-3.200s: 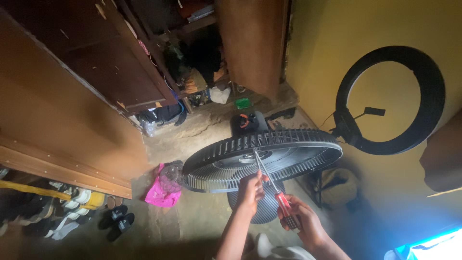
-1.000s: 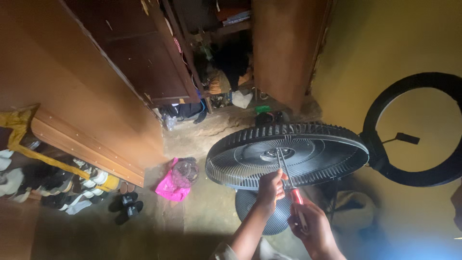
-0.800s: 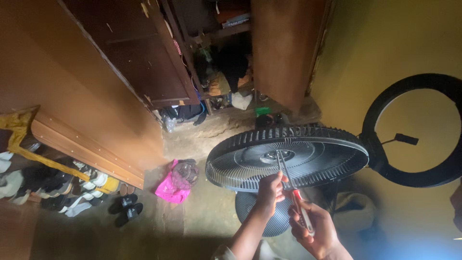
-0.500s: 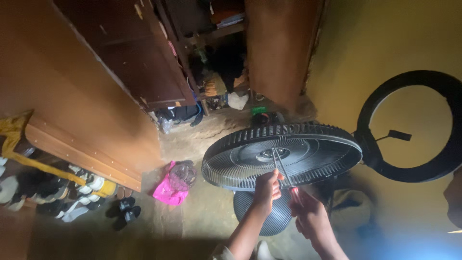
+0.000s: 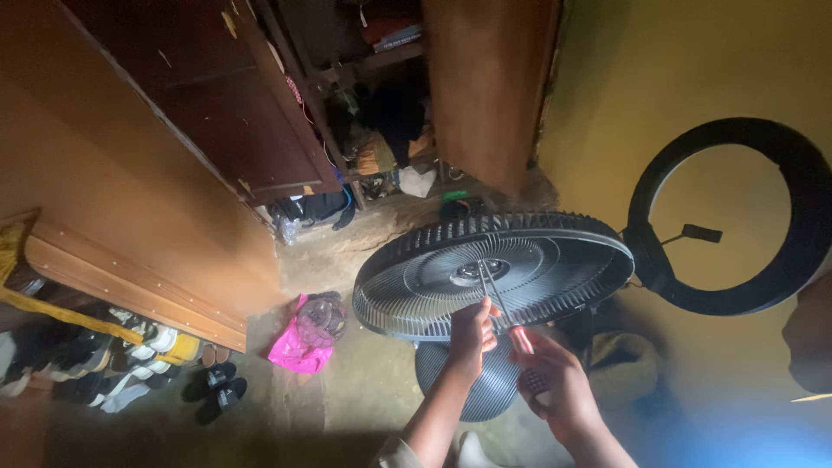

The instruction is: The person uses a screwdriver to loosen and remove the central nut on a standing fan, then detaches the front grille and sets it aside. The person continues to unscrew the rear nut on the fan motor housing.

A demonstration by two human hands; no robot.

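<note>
- Along the left side of the view, a tall brown wooden wardrobe (image 5: pixel 173 147) stands with one door swung open, and clothes and clutter are packed into its dark inside.
- At the right, a black ring light (image 5: pixel 806 217) leans against the yellow wall (image 5: pixel 659 78).
- Near the middle, a round black fan grille (image 5: pixel 494 273) lies tilted almost flat, just above a second, smaller dark grille piece (image 5: pixel 477 381) on the dirt floor.
- On the floor to the left of the fan sits a pink plastic bag (image 5: pixel 295 347), with a small clear bundle on top of it.
- Further left, a row of shoes (image 5: pixel 113 364) lines the foot of the wardrobe, and a pair of black sandals (image 5: pixel 217 394) lies apart from them.
- The left hand (image 5: pixel 472 334) is at the near rim of the fan grille, fingers curled closed on the shaft of a thin screwdriver (image 5: pixel 485 286) whose tip reaches the hub at the grille's centre.
- The right hand (image 5: pixel 550 377) hovers just beside it, below the rim, palm open and fingers spread apart, touching nothing that can be made out.
</note>
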